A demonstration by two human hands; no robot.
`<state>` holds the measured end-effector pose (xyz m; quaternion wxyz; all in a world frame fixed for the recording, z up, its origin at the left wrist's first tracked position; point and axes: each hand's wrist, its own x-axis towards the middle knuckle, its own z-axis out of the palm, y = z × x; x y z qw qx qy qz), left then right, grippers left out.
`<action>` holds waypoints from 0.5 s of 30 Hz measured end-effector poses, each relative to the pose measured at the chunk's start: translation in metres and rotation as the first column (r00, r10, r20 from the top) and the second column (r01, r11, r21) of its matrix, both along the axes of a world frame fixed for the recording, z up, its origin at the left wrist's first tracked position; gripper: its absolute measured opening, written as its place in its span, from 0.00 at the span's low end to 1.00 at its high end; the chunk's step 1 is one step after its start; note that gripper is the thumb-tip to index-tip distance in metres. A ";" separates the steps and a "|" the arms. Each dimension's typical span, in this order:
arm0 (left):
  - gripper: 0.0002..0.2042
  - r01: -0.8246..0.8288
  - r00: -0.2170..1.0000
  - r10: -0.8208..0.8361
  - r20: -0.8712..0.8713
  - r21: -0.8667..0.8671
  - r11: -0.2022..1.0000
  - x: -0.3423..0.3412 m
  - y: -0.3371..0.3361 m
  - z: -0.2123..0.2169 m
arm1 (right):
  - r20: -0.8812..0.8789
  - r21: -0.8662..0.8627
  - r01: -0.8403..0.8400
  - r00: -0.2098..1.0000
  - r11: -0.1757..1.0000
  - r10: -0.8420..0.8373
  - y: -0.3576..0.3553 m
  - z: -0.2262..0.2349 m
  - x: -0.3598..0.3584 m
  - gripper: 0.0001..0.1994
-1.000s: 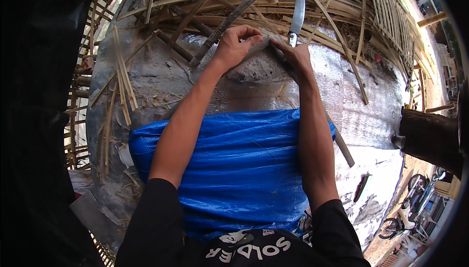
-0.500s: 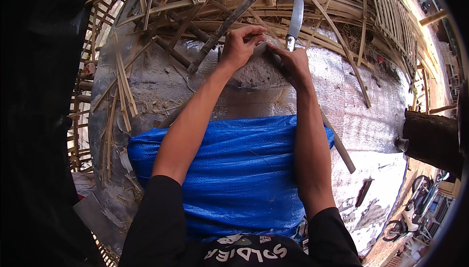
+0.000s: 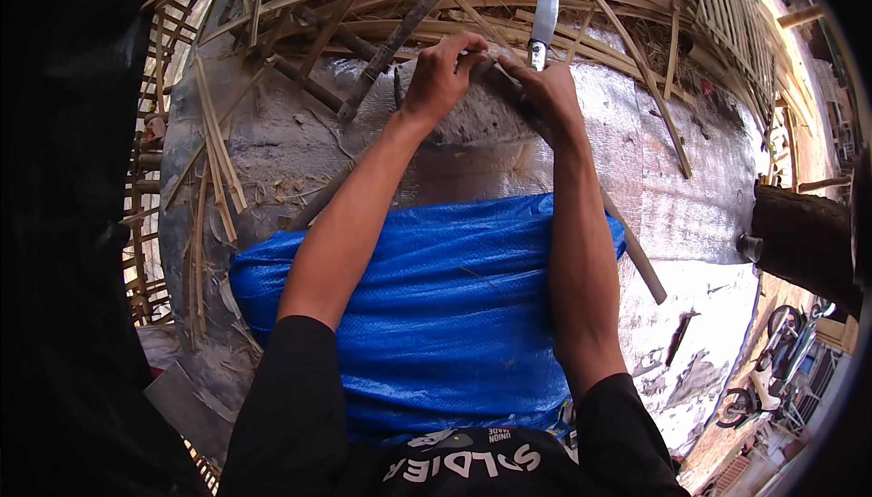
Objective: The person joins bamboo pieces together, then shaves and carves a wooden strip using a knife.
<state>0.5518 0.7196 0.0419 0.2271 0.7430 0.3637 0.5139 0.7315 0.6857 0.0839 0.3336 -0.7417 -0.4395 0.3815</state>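
Left hand (image 3: 440, 84) at upper left of grey block (image 3: 481, 120), thumb and forefinger tips close together; whether pinching anything, can't say. Blue sheet (image 3: 445, 315) nearer person than block, perhaps shielding clothes. Knife (image 3: 546, 11) beyond block, perhaps for reach. Right hand (image 3: 548, 97) at block's upper right, fingers curled, grip hidden.

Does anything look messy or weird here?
Yes. The silvery sheet looks dirty and worn: grey dust on its left part, dark patches spoiling the shine at lower right. Also, a bare-bladed knife lies just past the right hand.
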 end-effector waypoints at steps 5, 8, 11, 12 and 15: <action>0.06 -0.034 0.999 0.035 -0.036 0.011 0.999 -0.015 -0.005 -0.003 | 0.070 -0.191 -0.065 0.994 0.979 0.080 -0.031 0.055 0.043 0.22; 0.06 -0.035 0.999 0.037 -0.035 0.053 0.998 -0.025 -0.006 0.000 | 0.231 -0.187 -0.097 0.963 0.978 0.139 -0.069 0.056 0.088 0.21; 0.06 -0.027 0.999 0.028 -0.018 0.069 0.997 -0.021 -0.009 -0.001 | 0.297 -0.289 -0.038 0.946 0.956 0.127 -0.090 0.027 0.143 0.21; 0.06 -0.038 0.998 0.041 -0.039 0.062 0.997 -0.026 -0.010 -0.001 | 0.322 -0.349 -0.016 0.937 0.937 0.136 -0.090 0.023 0.141 0.21; 0.06 -0.048 0.999 0.049 -0.024 0.046 0.998 -0.026 -0.016 0.001 | 0.304 -0.277 0.079 0.953 0.958 0.009 -0.094 0.005 0.150 0.29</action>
